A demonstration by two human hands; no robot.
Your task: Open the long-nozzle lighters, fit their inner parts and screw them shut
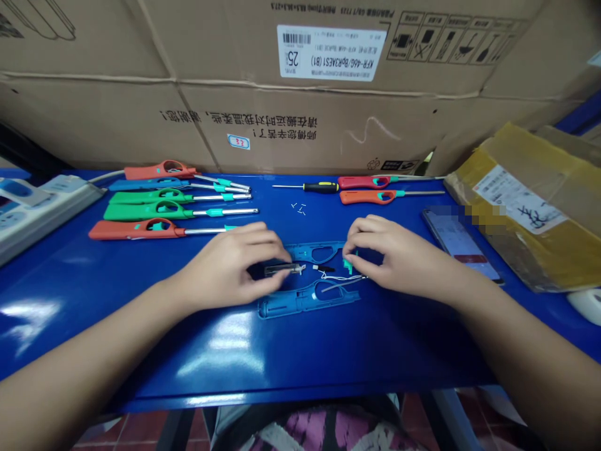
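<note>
A blue lighter casing lies opened into two halves (pixel 307 299) in the middle of the blue table (pixel 141 300). My left hand (pixel 235 266) is closed in a pinch on the lighter's inner metal tube part (pixel 284 269) between the halves. My right hand (pixel 389 254) is closed, pinching a small teal trigger piece (pixel 348 264). Thin white wires (pixel 340 279) run between the two parts.
Several assembled long-nosed lighters (pixel 154 213) in red, blue and green lie at the back left. Two red ones (pixel 375 190) and a black-handled screwdriver (pixel 312 186) lie at the back centre. Small screws (pixel 299 207), a phone (pixel 460 243), a power strip (pixel 42 207) and cardboard boxes (pixel 300 94) surround them.
</note>
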